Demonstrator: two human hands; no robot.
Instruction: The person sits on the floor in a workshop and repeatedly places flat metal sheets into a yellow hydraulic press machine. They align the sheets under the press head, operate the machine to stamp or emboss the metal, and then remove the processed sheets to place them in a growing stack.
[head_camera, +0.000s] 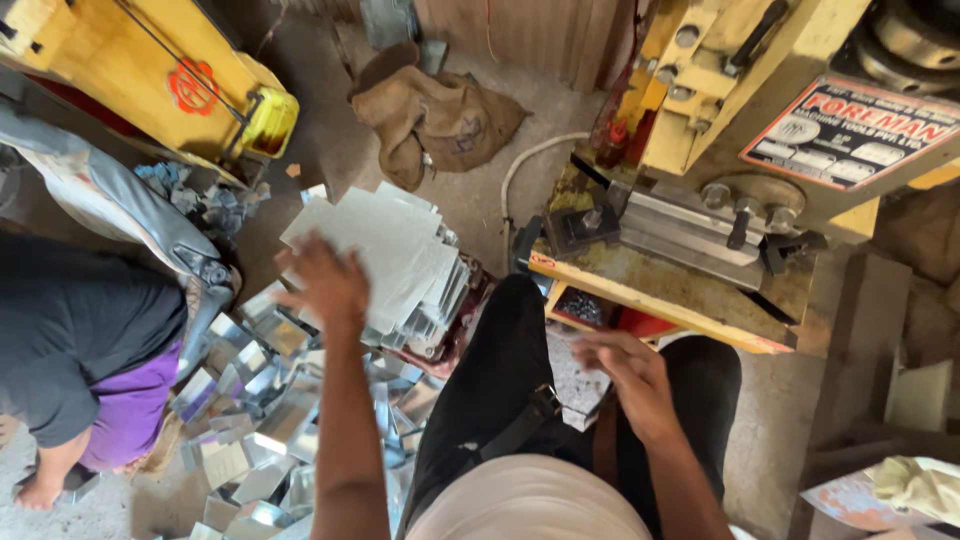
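While the left hand (325, 283) stretches out over the stack of flat metal sheets (385, 255), its fingers are spread and curled downward, fingertips at the near edge of the top sheet; it seems to be touching that sheet, though motion blur makes it hard to say whether anything is pinched. The stack sits on the floor just ahead of the person's left knee, sheets fanned slightly so their edges show in steps on the right side.

Over to the right hand (628, 372): it hovers above the right thigh, fingers loosely bent, and it is blurred too, so I cannot tell whether it carries anything small. Both legs wear black trousers (500, 400).

Just beyond that hand stands the yellow press machine (720, 150), its rusty yellow table edge (650, 290) close to the knees, with a grey steel die bar (690, 235) across it and a red tray (610, 315) tucked underneath.

Down at the lower left, a heap of small shiny cut metal pieces (260, 420) covers the floor beside the stack. Another person in dark and purple clothing (90, 360) crouches at the left edge. Farther back, a crumpled brown sack (435, 115) lies on the concrete floor.
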